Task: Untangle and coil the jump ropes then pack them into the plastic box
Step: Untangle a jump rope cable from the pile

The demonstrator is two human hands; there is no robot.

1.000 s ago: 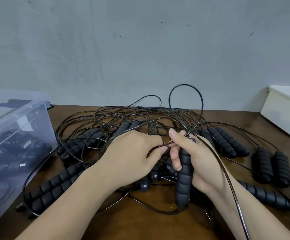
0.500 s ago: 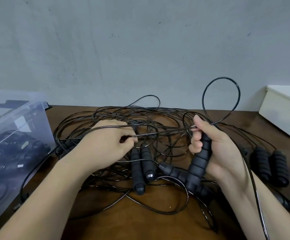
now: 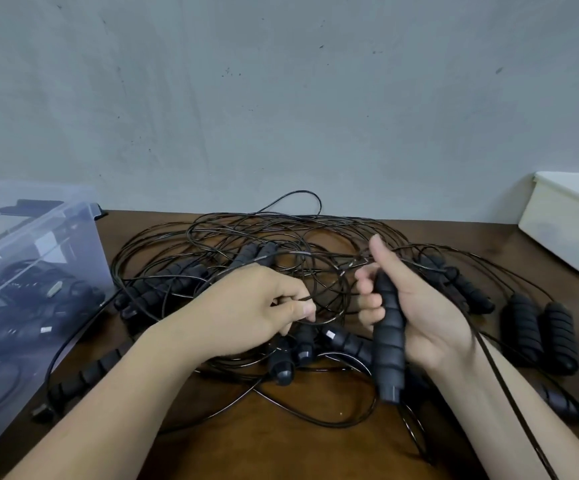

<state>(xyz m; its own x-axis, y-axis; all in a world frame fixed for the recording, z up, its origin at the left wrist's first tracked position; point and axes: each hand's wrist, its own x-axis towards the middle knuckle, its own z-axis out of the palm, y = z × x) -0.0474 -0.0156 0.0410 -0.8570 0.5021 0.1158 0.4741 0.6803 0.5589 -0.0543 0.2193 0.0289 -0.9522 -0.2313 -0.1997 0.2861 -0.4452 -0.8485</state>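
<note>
Brown wooden table (image 3: 281,445) against grey wall (image 3: 281,98)

A plain indoor work spot: a brown wooden table (image 3: 281,445) against a bare, scuffed grey wall (image 3: 281,98), clear box (image 3: 39,244) left, white tub (image 3: 565,230) far right.
</note>
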